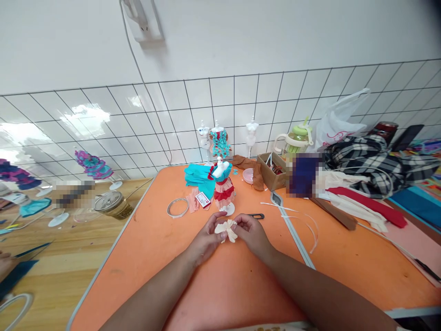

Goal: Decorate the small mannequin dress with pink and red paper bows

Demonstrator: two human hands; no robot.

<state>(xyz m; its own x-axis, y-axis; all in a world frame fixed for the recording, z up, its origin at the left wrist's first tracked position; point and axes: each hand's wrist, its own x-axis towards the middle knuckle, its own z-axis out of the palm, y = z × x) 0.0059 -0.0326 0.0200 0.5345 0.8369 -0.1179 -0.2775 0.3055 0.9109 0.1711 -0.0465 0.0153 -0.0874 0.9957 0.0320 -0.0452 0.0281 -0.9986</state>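
A small cream ruffled paper piece (227,230), shaped like a bow or flower, is held between both hands over the orange table (213,285). My left hand (208,235) pinches its left side with thumb and fingers. On the other side, my right hand (251,232) grips the right edge between thumb and forefinger. Just beyond stands a mini dress form (224,184) in a tiered red, peach and turquoise dress on a round white base. Thread snips (256,216), dark and slim, lie behind my right hand. A roll of tape (178,208) is to the left.
Behind are turquoise crepe paper (200,177), more dress forms (252,131), a cardboard box (274,170) and a green-lidded bottle (299,138). Paper strips (368,202) and plaid cloth (375,158) lie right. On the wooden table left are a jar (113,204) and another person's hand (7,264).
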